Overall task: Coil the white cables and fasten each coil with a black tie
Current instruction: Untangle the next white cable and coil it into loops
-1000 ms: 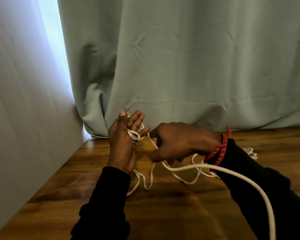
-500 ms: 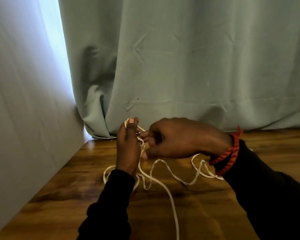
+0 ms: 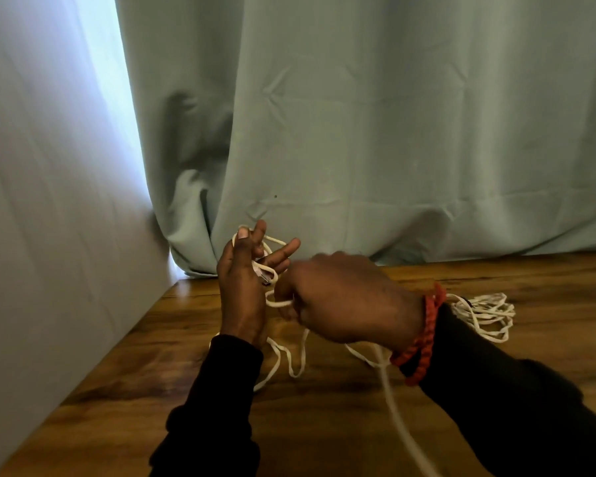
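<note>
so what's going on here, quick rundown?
A person is coiling a white cable by hand over a wooden table. The left hand is raised with loops wound around its spread fingers, while the right hand pinches the next stretch and feeds it across. Much of the cable trails loose on the table. A second bundle of white cable lies behind the right wrist; whether it's tied can't be told.
</note>
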